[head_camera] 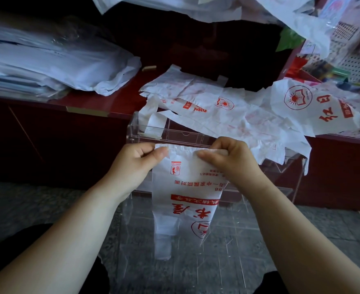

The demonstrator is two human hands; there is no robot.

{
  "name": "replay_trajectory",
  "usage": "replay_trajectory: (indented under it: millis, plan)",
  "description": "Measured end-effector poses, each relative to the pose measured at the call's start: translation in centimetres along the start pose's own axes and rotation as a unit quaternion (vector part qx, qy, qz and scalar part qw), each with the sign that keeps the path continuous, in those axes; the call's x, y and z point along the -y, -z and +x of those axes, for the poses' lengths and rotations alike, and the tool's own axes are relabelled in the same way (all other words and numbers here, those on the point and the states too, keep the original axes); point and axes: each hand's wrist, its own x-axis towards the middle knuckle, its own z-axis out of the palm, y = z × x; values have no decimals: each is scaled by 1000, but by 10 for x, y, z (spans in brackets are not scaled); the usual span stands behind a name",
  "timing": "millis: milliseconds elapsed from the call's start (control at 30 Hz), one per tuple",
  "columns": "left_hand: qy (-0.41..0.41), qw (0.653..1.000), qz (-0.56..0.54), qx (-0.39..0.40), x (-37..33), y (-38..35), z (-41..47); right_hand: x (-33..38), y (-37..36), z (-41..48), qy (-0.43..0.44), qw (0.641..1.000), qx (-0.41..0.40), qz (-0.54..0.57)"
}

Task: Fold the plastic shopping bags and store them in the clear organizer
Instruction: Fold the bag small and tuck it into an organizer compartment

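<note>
Head view: the left hand (pixel 139 159) and right hand (pixel 225 155) each pinch the top edge of a white bag (pixel 187 200), thumbs and curled fingers closed on it. The bag hangs below both hands, before the clear organizer (pixel 136 129).

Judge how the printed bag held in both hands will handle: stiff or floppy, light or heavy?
Probably floppy: the bag hangs limp below the left hand and right hand. Likely light: pinches at its top edge carry it.

thin crinkled white plastic bag (pixel 187 196) with red print; clear glossy acrylic organizer (pixel 166 135); glossy dark-red counter (pixel 119 102)
</note>
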Motion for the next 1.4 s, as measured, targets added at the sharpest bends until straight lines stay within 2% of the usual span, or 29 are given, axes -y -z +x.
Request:
replay_trajectory:
  millis: [167, 367, 500, 633, 800, 1000, 1200, 1400]
  plan:
    - [16, 995, -93, -40, -5, 2, 3, -7, 2, -2, -4, 995, 35, 90]
    - [34, 988, -144, -38, -2, 1, 5, -10, -1, -2, -32, 981, -29, 190]
    - [63, 990, -126, -25, 2, -7, 3, -7, -3, -2, -16, 983, -4, 184]
    - [49, 995, -86, -27, 1, -8, 3, -5, -3, -2, 44, 978, 64, 195]
    - [16, 998, -52, -21, -1, 1, 3, 1, 8, 2, 98, 981, 112, 124]
    - [-6, 1000, 2, -5, 2, 4, 5, 13, 14, 2, 117, 978, 103, -137]
    - [-29, 999, 18, 10, -1, 8, 1, 15, 17, 3, 98, 977, 107, -153]
    - [-28, 999, 7, 17, -4, 9, 1, 17, 16, 4, 125, 973, 118, -156]
